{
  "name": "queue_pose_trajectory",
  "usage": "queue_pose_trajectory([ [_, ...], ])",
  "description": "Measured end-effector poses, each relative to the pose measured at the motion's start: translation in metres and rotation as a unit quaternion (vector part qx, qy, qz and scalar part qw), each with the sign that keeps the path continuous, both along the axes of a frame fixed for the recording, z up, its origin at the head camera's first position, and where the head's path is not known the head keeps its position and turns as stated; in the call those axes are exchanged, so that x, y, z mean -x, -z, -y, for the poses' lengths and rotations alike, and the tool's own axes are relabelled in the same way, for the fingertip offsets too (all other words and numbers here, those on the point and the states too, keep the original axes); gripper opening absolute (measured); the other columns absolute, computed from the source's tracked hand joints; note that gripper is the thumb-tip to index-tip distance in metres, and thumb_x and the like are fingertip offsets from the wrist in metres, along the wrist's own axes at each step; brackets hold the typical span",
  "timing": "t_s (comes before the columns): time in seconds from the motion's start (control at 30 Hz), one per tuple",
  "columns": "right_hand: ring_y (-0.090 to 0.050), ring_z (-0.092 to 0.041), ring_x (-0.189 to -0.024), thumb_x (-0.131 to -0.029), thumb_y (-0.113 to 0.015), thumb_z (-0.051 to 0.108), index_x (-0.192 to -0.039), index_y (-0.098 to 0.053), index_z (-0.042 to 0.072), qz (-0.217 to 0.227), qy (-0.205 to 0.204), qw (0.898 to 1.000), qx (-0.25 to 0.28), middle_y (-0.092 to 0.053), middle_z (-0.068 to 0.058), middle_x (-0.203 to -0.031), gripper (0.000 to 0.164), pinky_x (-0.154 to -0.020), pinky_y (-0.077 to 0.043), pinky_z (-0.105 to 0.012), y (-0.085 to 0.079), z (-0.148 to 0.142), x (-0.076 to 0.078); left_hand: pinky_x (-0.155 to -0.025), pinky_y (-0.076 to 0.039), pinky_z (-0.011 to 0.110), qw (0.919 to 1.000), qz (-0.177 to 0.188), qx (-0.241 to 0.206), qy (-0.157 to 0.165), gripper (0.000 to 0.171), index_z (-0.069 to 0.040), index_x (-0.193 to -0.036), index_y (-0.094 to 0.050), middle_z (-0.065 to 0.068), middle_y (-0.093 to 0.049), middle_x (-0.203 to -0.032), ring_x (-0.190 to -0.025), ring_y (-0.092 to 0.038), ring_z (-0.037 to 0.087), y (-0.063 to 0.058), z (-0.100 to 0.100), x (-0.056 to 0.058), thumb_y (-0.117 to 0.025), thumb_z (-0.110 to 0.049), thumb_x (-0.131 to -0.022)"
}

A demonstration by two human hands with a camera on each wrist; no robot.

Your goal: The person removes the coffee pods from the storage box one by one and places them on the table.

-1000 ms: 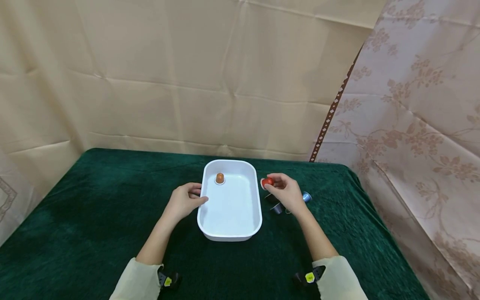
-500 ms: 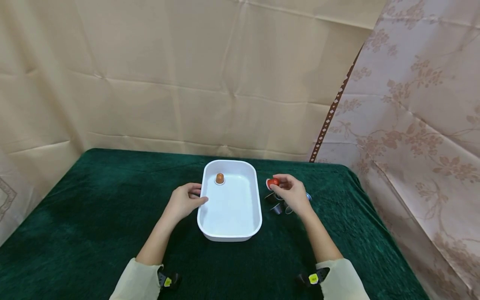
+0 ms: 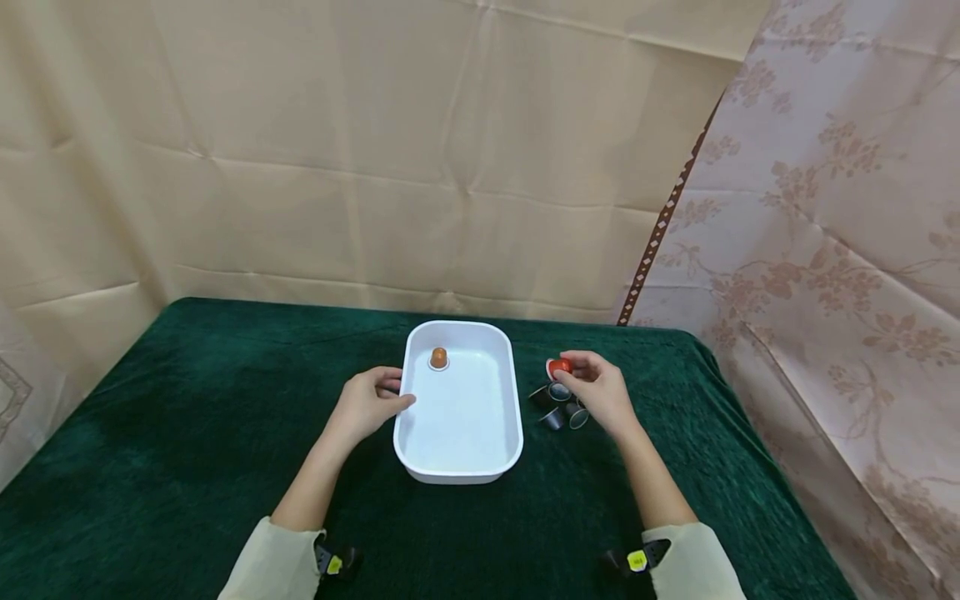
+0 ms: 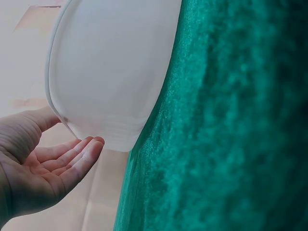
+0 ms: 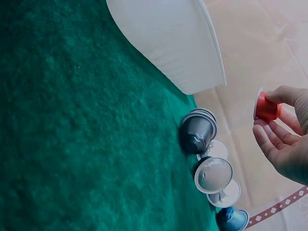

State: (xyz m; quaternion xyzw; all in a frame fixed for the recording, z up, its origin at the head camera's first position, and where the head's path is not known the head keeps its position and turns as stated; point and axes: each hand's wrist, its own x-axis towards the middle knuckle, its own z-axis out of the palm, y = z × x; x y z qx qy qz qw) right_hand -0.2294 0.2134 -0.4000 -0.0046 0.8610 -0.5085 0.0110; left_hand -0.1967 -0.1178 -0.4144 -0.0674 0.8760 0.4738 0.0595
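My left hand (image 3: 366, 403) holds the left side of a white rectangular tray (image 3: 459, 437); in the left wrist view its thumb lies over the rim and its fingers touch the outer wall. Upright in the tray's far left part stands an orange-brown coffee capsule (image 3: 438, 357). To the right of the tray, my right hand (image 3: 602, 392) pinches a red coffee capsule (image 5: 267, 107), raised above the cloth. Beneath and beside that hand lies a loose group of capsules: a dark grey one (image 5: 198, 132), several with silver lids (image 5: 214, 175) showing, and a blue one (image 5: 232, 220).
Dark green velvet cloth (image 3: 210, 450) covers the table. Behind it hangs a beige curtain (image 3: 420, 167). A pink floral curtain (image 3: 840, 275) with a brown patterned border hangs at the right.
My right hand has moved to the right, away from the tray, with the red coffee capsule in its fingers. The left hand and the tray stay in place.
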Motion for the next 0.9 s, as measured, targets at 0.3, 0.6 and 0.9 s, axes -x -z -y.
queue_pose_trajectory([
  [0.3,-0.056,-0.023,-0.103,-0.087,-0.064,0.026,-0.127,-0.054,0.011,0.001,0.007,1.0,0.001,-0.057,-0.011,-0.116,0.044,-0.082,-0.049,-0.027,0.001,-0.011,-0.002,-0.076,-0.056,0.03,1.0,-0.003,0.002,0.0,0.047,-0.006,-0.126,-0.053,0.014,-0.061,-0.113,-0.092,-0.062,0.019,0.0,0.0,0.0,-0.068,-0.022,-0.084],
  [0.6,-0.055,-0.019,-0.099,-0.087,-0.063,0.025,-0.127,-0.053,0.009,0.005,0.012,1.0,-0.003,-0.057,-0.01,-0.113,0.044,-0.079,-0.05,-0.024,0.004,-0.023,-0.003,-0.076,-0.056,0.03,1.0,-0.002,0.0,0.0,0.047,-0.006,-0.126,-0.053,0.014,-0.061,-0.113,-0.091,-0.062,0.019,0.001,0.0,0.0,-0.068,-0.022,-0.084],
  [0.9,-0.055,-0.021,-0.103,-0.088,-0.063,0.03,-0.128,-0.053,0.011,0.017,0.027,0.999,-0.01,-0.057,-0.01,-0.116,0.045,-0.082,-0.048,-0.025,0.009,-0.031,-0.001,-0.076,-0.056,0.03,1.0,0.0,0.001,-0.001,0.047,-0.006,-0.125,-0.053,0.014,-0.062,-0.113,-0.092,-0.062,0.019,0.0,0.0,0.0,-0.068,-0.022,-0.084],
])
